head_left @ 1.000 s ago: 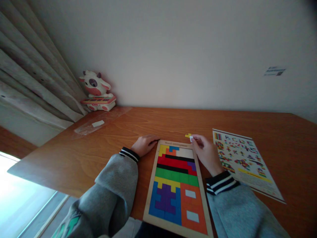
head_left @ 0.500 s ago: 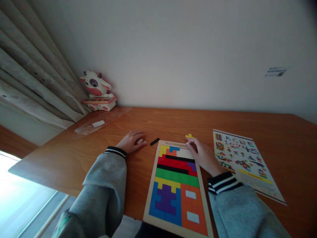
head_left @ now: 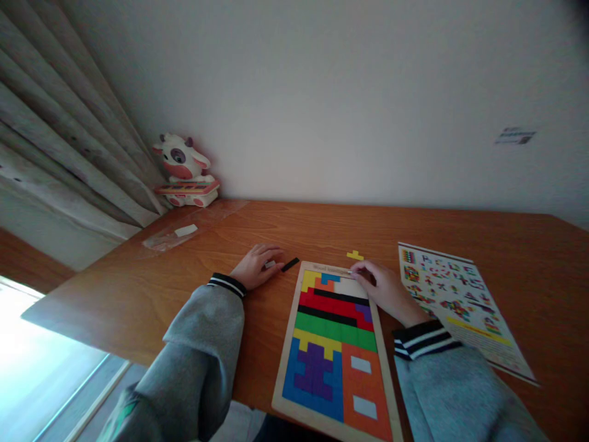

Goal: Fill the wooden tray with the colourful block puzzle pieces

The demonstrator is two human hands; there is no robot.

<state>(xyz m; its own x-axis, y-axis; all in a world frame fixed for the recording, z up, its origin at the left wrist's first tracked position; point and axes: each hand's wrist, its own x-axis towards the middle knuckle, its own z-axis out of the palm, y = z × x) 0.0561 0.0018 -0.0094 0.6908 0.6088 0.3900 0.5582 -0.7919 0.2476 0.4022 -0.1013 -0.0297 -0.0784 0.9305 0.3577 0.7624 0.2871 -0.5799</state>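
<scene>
A wooden puzzle board (head_left: 281, 368) lies on the table, filled mostly with coloured block pieces; a pale gap shows near its top right. My right hand (head_left: 381, 287) is at the board's top right edge, thumb and fingertips pinched on something small and whitish that I cannot make out. Left of the board, my left hand (head_left: 258, 266) rests on the table, its fingers curved and apart from the thumb, with a small white piece (head_left: 270, 264) between them. A black bar piece (head_left: 290, 264) lies by its fingertips. Beyond the board lies a yellow piece (head_left: 354, 255).
A printed pattern sheet (head_left: 464, 307) lies right of the board. A clear plastic bag (head_left: 161, 242) with a white label is at the back left, near a cow toy (head_left: 186, 172). The wall (head_left: 350, 110) stands behind the table (head_left: 257, 221).
My left hand has moved right, closer to the black bar piece. The view has shifted slightly. My right hand keeps its pinch at the board's top edge.
</scene>
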